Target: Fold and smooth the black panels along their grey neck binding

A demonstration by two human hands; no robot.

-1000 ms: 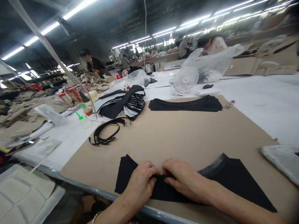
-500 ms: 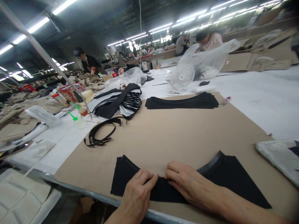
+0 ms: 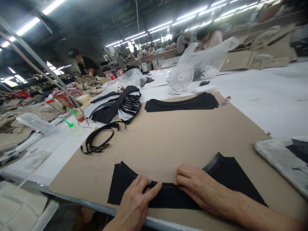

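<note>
A curved black fabric piece [image 3: 231,179] lies at the near edge of a brown cardboard sheet [image 3: 173,138]. My left hand [image 3: 137,200] rests on its left half, fingers stretched forward and pressing along the inner curved edge. My right hand [image 3: 198,187] lies on the middle of the piece, fingers flat and together on the same edge, a short gap from the left fingertips. Neither hand lifts the fabric.
A stack of black fabric pieces [image 3: 181,103] lies at the cardboard's far side. Black strips [image 3: 98,139] coil at its left edge, beside striped black cloth [image 3: 120,104]. A small white fan [image 3: 180,78], plastic bags, squeeze bottles [image 3: 72,126] and other workers stand farther off. A grey pad [image 3: 281,160] lies right.
My hands have slid a little apart along the fabric's curved edge, the left fingers uncurling from a pinch to lie flat. The view has shifted slightly right.
</note>
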